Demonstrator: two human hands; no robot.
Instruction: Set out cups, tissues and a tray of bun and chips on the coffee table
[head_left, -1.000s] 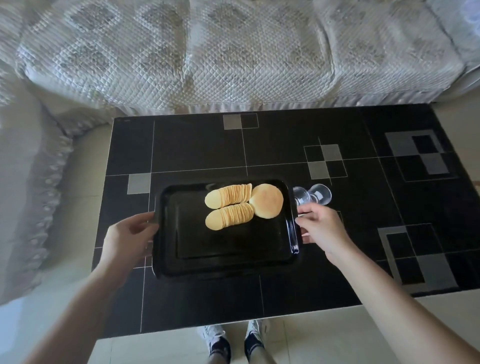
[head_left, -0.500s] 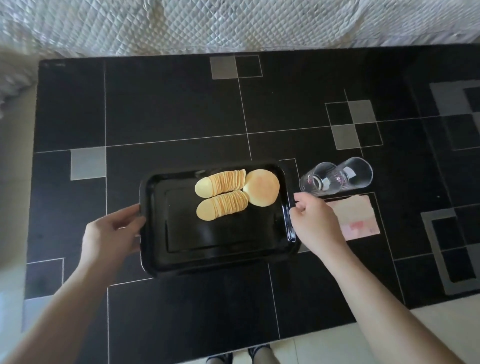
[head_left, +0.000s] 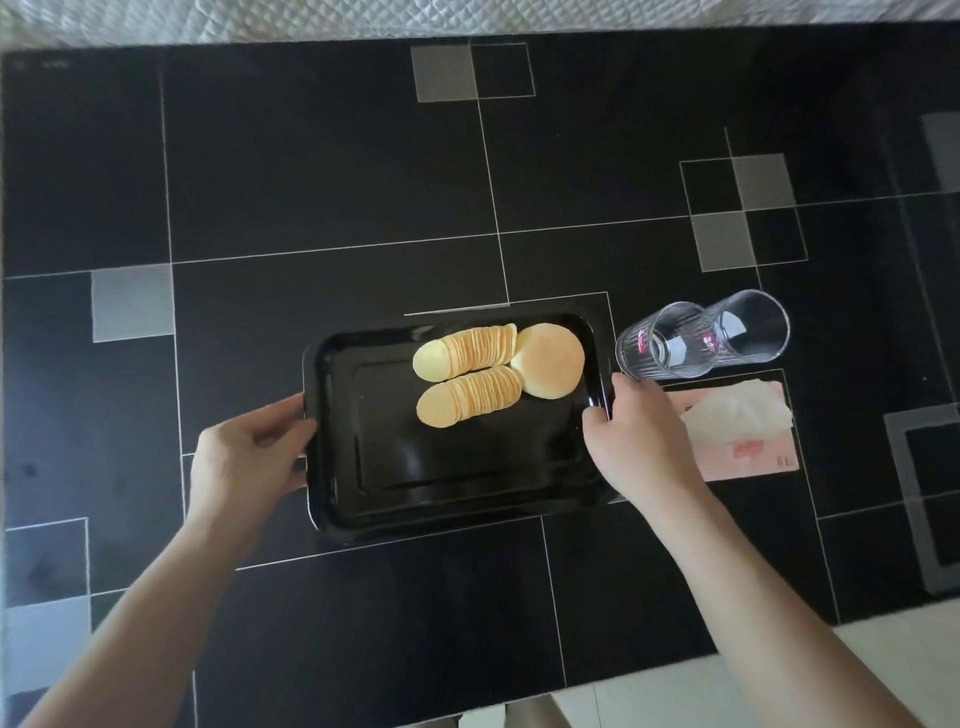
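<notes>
Counter (head_left: 322, 171) surface, black and glossy with thin pale lines and grey squares, fills nearly the whole view, and everything for the task is laid out on its right half. Nearest the middle, a black tray (head_left: 457, 499) is held by its two short rims. The left hand (head_left: 244, 457) is curled round the left rim, and the right hand (head_left: 636, 436) is wrapped over the right rim with the thumb on top, so each grip is closed on the tray. Whether the tray is resting on the counter or just above it cannot be told.

The tray is judged stiff and light but slick, so it is best kept level and taken at both short rims as now. Just right of it, toward the counter's right edge, a pink tissue pack (head_left: 748, 441) lies flat, soft and easily crushed. Beyond the pack, two clear glass cups (head_left: 701, 340) lie on their sides, touching; they are fragile and liable to roll. On the tray's far right part a round bun (head_left: 550, 361) is touched by two fanned rows of chips (head_left: 467, 374), which are brittle and likely to slide if the tray is tilted.
</notes>
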